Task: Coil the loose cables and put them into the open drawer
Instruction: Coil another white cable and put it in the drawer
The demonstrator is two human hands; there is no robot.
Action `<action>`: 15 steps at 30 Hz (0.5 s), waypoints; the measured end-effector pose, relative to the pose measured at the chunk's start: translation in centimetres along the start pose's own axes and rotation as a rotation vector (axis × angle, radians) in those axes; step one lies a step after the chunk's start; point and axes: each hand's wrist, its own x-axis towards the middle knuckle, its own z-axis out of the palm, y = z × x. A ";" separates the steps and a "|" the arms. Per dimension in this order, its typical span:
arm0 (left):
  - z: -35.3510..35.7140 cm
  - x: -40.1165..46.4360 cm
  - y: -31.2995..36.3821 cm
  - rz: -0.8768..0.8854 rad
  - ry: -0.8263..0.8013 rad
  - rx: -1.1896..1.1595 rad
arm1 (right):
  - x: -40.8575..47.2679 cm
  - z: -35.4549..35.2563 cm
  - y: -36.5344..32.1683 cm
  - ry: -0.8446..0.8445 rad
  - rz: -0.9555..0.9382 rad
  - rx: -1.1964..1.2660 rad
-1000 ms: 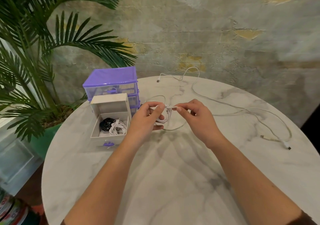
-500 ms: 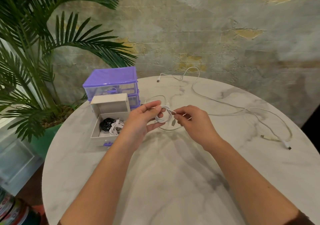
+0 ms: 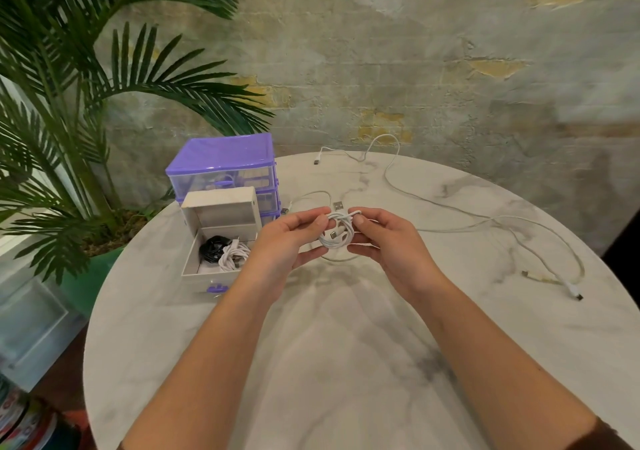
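A small white cable coil (image 3: 337,235) hangs between my two hands above the marble table (image 3: 346,363). My left hand (image 3: 287,241) pinches its left side and my right hand (image 3: 384,241) pinches its top and right side. A metal USB plug (image 3: 338,204) sticks up from the coil. The open white drawer (image 3: 221,238) sits to the left, holding a black coil (image 3: 213,248) and a white coil (image 3: 233,255). Loose white cables (image 3: 485,224) trail across the right of the table. Another thin loose cable (image 3: 308,196) loops behind my hands.
The purple drawer unit (image 3: 225,169) stands behind the open drawer at the table's back left. A palm plant (image 3: 69,120) in a green pot (image 3: 86,276) crowds the left side. Cable ends (image 3: 575,292) lie near the right edge. A rough wall rises behind.
The last loose length has been wound in, so the coil is tighter and rounder. Both hands have closed in around it and the USB plug now points up.
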 end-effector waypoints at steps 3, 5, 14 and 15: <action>-0.1 0.0 -0.1 0.000 0.023 -0.028 | -0.1 -0.1 -0.2 -0.030 0.035 -0.025; -0.2 0.1 -0.1 0.002 0.040 -0.054 | -0.1 -0.1 -0.4 -0.057 0.061 -0.030; 0.5 0.1 -0.1 -0.016 0.009 -0.145 | -0.1 0.5 0.0 -0.036 -0.002 -0.066; 0.5 0.1 -0.1 -0.023 0.004 -0.167 | -0.1 0.6 0.0 -0.032 -0.003 -0.085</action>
